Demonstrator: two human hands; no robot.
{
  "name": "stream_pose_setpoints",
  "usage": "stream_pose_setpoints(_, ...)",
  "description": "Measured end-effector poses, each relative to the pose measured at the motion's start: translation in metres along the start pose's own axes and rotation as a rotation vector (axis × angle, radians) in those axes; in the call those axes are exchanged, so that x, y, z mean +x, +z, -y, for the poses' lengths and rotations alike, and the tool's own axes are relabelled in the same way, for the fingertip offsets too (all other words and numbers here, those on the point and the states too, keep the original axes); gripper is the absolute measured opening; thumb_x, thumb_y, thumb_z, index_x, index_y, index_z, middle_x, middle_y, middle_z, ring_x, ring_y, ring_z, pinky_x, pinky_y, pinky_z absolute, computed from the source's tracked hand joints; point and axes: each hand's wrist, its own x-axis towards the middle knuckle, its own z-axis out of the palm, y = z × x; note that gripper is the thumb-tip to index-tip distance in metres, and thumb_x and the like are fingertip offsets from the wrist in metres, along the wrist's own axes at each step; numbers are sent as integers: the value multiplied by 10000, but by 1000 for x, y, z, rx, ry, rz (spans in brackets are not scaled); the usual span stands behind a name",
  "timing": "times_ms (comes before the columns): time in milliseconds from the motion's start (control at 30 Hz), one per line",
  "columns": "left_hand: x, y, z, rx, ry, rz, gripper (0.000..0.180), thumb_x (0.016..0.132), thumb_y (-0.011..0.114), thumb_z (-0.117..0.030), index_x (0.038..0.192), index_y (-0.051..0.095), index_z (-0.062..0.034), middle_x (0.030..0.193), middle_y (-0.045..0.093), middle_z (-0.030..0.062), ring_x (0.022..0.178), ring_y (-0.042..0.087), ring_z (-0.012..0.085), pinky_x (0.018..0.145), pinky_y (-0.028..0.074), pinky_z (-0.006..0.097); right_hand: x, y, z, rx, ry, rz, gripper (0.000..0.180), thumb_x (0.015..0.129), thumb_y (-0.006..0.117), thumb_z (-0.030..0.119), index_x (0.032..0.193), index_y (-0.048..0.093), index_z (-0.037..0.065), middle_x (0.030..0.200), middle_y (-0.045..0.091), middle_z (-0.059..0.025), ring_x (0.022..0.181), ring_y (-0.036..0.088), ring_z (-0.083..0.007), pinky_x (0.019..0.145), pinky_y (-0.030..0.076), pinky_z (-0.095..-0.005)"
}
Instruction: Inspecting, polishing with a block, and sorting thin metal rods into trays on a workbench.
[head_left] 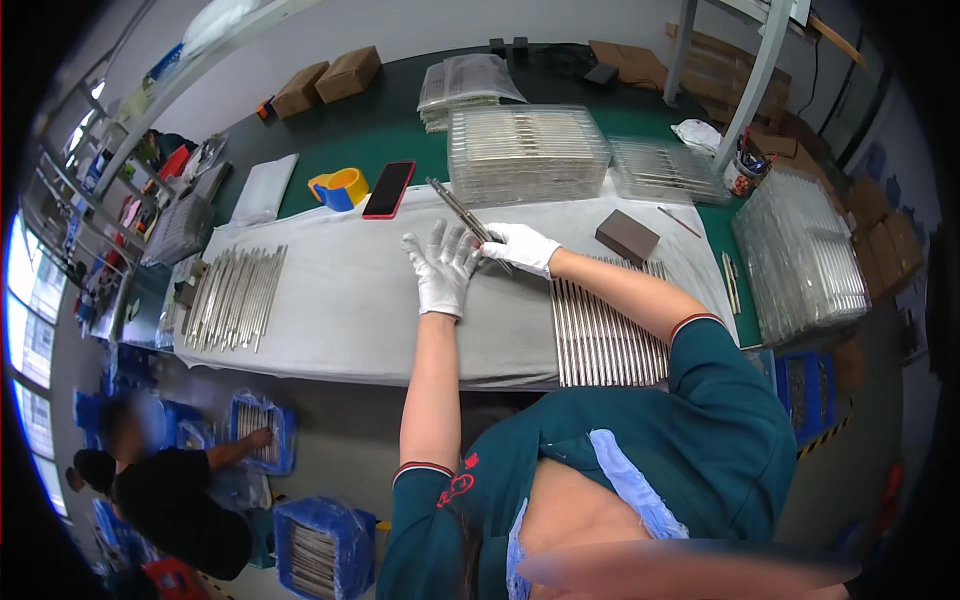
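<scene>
White gloves cover both of my hands above a white cloth [350, 300] on the table. My right hand [518, 248] is closed around a few slim metal rods [456, 207], which slant up to the left. Beside them, my left hand [442, 268] is open, its fingers spread and palm showing; whether its fingertips touch the rods I cannot tell. Under my right forearm lies a row of shiny metal rods [605, 335], side by side. A looser group of similar rods [235, 300] lies at the left of the cloth.
A dark brown block [627, 237] sits right of my right hand. Behind are a red-edged phone [389, 190], a tape roll [345, 188] and clear trays of rods [528, 150]. Wrapped trays [800, 260] stand at the right. A co-worker [180, 500] reaches into a blue crate at lower left.
</scene>
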Motion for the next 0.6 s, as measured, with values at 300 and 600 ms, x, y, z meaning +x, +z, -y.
stream_pose_setpoints(300,3,-9,-1,-106,-10,-71,746,772,494,-684,1242,456,-106,1207,475,93,1101,465,276,948,401,462,10,-111,68,-1051,-43,-371,271,855,545,286,1078,598,143,989,636,-119,875,609,-315,776,487,-387)
stream_pose_setpoints(600,6,-10,-3,-118,-21,-93,697,774,519,-657,1202,489,-107,1158,497,68,1088,459,264,953,392,471,28,-139,42,-1171,129,-319,217,843,556,251,1001,624,119,940,644,-124,880,611,-315,759,487,-406)
